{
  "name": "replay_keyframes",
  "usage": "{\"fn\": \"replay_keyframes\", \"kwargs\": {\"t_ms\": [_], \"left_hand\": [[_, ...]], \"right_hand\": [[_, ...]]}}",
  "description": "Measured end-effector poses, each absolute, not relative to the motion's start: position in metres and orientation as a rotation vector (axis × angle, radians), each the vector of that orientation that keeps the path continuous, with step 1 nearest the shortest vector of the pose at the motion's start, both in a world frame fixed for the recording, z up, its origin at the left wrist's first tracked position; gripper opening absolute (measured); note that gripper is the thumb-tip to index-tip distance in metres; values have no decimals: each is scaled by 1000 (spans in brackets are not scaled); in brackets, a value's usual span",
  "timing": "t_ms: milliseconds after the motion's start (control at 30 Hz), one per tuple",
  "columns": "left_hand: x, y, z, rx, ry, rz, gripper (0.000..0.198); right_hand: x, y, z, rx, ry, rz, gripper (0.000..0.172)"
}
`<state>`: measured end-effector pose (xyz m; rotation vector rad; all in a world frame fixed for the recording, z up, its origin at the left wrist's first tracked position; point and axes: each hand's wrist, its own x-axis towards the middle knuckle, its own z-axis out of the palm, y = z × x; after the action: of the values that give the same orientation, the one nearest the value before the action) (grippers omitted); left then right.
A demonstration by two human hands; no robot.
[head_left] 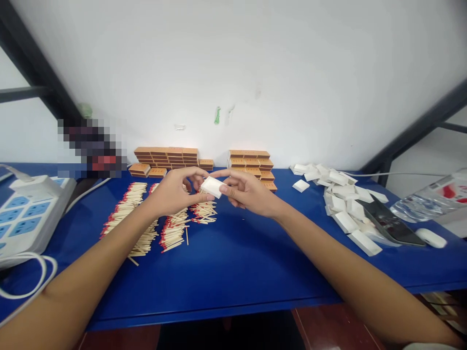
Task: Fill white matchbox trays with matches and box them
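Note:
Between my two hands, above the desk, is a small white cardboard matchbox tray (213, 186). My left hand (177, 190) is closed around its left end, the thumb below and the fingers curled behind. On the other end, my right hand (248, 190) pinches the tray between thumb and fingers. Whether the tray holds anything cannot be made out. Loose red-tipped matches (126, 209) lie in rows under and beside my left hand, partly hidden by my left forearm. A shorter bunch of matches (203, 211) lies just below the tray.
Orange-brown matchboxes (168, 156) are stacked along the wall, with a second stack (251, 162) to the right. White trays (341, 192) form a heap at right, by a dark phone (392, 218), a white mouse (431, 238) and a plastic bottle (419, 204). A power strip (27, 214) stands left.

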<state>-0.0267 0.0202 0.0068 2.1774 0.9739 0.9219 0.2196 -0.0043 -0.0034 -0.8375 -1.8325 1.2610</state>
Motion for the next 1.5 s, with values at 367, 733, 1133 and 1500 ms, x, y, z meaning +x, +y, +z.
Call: {"fn": "replay_keyframes", "kwargs": {"t_ms": [367, 733, 1133, 1500], "left_hand": [[-33, 23, 14, 2278, 1076, 886, 37], [-35, 33, 1, 2306, 1212, 1103, 41], [-35, 31, -1, 2470, 1173, 1049, 24], [-35, 30, 0, 2523, 1174, 1068, 23]], "right_hand": [[221, -1, -20, -1006, -1831, 1098, 34], [207, -17, -40, -1237, -2239, 585, 14], [227, -23, -29, -1094, -2404, 462, 13], [205, -24, -41, -893, -2709, -252, 25]]}}
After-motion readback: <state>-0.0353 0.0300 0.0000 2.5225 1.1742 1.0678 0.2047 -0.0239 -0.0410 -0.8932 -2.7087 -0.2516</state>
